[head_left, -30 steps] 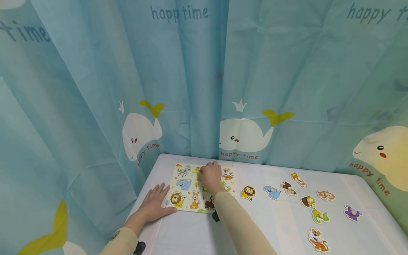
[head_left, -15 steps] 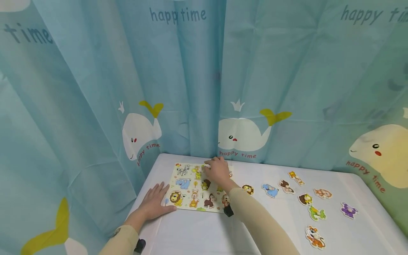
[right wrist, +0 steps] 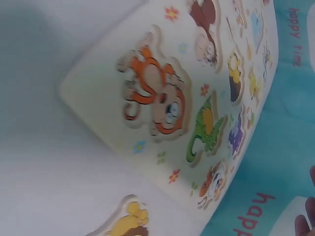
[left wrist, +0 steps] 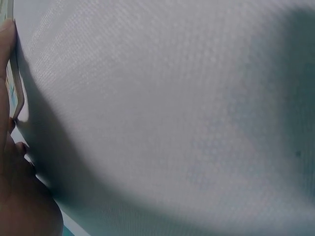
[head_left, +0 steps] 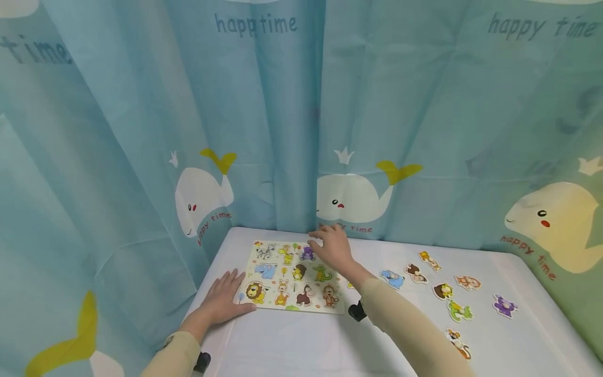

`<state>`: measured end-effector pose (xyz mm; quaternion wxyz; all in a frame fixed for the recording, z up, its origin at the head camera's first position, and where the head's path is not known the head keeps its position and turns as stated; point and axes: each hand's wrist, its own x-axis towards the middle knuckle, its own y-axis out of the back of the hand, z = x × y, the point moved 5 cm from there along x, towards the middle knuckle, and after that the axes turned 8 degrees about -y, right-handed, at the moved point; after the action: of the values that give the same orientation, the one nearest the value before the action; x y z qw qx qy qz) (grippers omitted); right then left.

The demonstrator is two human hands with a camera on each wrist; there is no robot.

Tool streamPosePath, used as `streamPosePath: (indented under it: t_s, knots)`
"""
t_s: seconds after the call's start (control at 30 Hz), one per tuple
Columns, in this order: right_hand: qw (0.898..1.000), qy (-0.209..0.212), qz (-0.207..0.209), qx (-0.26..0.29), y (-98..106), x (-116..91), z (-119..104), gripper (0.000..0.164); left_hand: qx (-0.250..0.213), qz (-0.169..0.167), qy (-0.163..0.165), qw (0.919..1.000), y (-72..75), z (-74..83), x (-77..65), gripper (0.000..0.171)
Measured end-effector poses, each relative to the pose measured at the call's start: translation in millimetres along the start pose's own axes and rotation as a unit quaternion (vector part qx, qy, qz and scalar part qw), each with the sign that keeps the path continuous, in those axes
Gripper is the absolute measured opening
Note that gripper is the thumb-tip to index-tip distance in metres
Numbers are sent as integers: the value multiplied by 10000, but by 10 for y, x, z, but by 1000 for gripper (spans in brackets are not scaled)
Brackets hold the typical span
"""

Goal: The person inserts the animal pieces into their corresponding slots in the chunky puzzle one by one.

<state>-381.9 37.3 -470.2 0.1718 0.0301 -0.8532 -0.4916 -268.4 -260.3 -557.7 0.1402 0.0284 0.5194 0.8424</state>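
Observation:
A cream puzzle board (head_left: pixel 292 309) printed with cartoon animals, among them a monkey (right wrist: pixel 162 98), a crocodile and a lion, lies at the table's left. The animal shapes look recessed in the right wrist view. My left hand (head_left: pixel 223 298) rests flat along the board's left side, fingers spread and thumb at its front edge. Over the back right part of the board hovers my right hand (head_left: pixel 333 248), fingers relaxed, with nothing seen in it. It hides the board's back right corner in the head view. Only fingertips (right wrist: pixel 305 219) show in the right wrist view.
Loose animal pieces lie on the white table to the right: a blue elephant (head_left: pixel 392 279), a hedgehog (head_left: pixel 443 290), a green crocodile (head_left: pixel 459 310), a tiger (head_left: pixel 457 343), a purple piece (head_left: pixel 505 306) and several others. A blue whale-print curtain (head_left: pixel 292 131) hangs behind the table.
My right hand has moved right across the board from the giraffe, and its fingers have loosened. The left hand stays in place. The head view has shifted slightly.

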Motion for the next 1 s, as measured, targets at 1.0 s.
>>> streamPosePath:
  t_s: [1.0]
  knots:
    - [9956,-457,817,18,971,-1021,1227,27,-63,237,-279,9993,-42,-36,11,112]
